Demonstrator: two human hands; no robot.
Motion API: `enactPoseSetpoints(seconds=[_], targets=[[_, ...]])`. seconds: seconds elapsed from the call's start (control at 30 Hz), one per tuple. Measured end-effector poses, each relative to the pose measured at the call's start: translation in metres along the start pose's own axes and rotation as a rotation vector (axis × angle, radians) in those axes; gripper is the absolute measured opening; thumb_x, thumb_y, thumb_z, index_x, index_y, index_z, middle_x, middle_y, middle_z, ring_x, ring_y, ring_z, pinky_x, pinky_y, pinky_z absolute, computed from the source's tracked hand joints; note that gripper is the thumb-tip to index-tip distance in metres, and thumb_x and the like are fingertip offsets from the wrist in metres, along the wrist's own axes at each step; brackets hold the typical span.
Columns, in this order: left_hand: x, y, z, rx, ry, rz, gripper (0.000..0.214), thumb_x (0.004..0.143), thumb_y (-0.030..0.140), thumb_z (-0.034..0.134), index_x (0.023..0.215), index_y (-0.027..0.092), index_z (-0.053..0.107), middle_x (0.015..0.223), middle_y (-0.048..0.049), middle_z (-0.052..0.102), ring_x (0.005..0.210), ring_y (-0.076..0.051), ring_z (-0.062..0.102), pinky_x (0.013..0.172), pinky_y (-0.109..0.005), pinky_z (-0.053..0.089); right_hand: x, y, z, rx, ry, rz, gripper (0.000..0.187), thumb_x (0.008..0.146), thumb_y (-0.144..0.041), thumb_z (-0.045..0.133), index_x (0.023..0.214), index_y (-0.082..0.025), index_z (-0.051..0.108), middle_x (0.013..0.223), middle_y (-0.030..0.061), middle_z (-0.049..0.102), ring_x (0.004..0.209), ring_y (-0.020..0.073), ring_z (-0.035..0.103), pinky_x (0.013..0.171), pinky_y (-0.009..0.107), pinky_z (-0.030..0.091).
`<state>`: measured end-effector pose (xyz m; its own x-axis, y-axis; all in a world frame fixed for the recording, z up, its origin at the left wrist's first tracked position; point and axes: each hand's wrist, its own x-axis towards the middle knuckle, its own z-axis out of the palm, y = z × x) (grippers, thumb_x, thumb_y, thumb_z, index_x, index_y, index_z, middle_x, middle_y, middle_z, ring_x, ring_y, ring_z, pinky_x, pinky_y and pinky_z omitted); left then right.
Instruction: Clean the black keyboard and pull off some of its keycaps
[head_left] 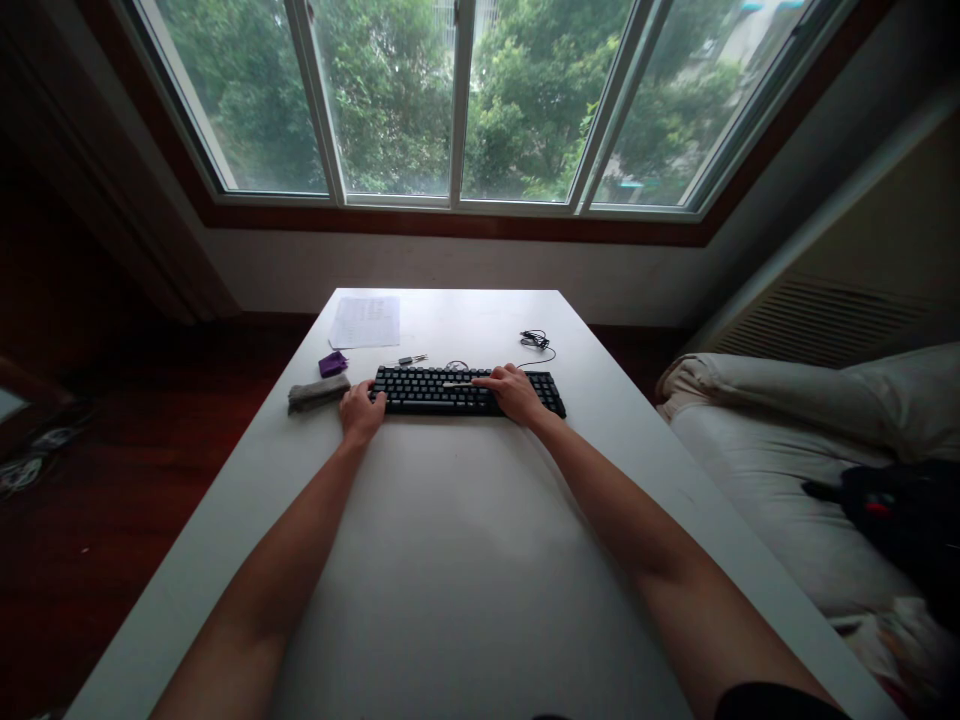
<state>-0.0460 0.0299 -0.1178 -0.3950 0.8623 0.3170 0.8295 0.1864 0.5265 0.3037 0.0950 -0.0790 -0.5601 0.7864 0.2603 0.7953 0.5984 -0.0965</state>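
Note:
A black keyboard (435, 404) lies flat across the white table. My left hand (361, 412) is closed around its left end, thumb at the near edge. Over the keys right of the middle, my right hand (514, 392) pinches a thin, pale stick-like tool (459, 384). The tool points left, close above or touching the keys; its exact kind is too small to make out. A folded grey cloth (319, 393) lies just left of my left hand, with a small purple item (333, 363) behind it.
A sheet of paper (365, 321) lies at the table's far left. Small metal-tipped pieces (411, 359) sit behind the keyboard, and a coiled black cable (535, 340) is at the back right. The white table (465, 560) faces a window; a sofa (772, 480) stands right.

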Motion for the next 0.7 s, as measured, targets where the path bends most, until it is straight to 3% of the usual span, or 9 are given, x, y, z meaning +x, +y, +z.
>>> enactPoseSetpoints(seconds=[0.33,0.5,0.7], targets=[[-0.001,0.003,-0.001,0.007,-0.007,-0.016,0.038,0.091,0.037,0.054,0.123,0.021,0.066,0.125,-0.011,0.068,0.115,-0.029,0.059,0.102,-0.04,0.043,-0.044,0.047,-0.01,-0.028,0.151,0.22,0.041,0.097,-0.014,0.049,0.122,-0.031,0.075,0.113,0.0107,0.059,0.106,0.0264,0.044,0.088,0.036,0.039],[0.0,0.002,0.001,0.007,0.002,-0.004,0.037,0.091,0.036,0.054,0.122,0.021,0.066,0.123,-0.0112,0.068,0.113,-0.029,0.059,0.102,-0.04,0.043,-0.044,0.029,-0.005,-0.016,0.248,0.251,0.04,0.097,-0.014,0.048,0.122,-0.029,0.076,0.113,0.011,0.059,0.108,0.0275,0.044,0.09,0.037,0.039],[0.0,0.001,0.001,0.017,-0.003,-0.001,0.038,0.091,0.037,0.054,0.123,0.021,0.066,0.123,-0.0111,0.068,0.113,-0.028,0.06,0.101,-0.04,0.043,-0.037,0.004,-0.003,-0.022,0.264,0.197,0.04,0.096,-0.015,0.048,0.127,-0.026,0.072,0.113,0.0119,0.062,0.111,0.0284,0.045,0.094,0.04,0.036]])
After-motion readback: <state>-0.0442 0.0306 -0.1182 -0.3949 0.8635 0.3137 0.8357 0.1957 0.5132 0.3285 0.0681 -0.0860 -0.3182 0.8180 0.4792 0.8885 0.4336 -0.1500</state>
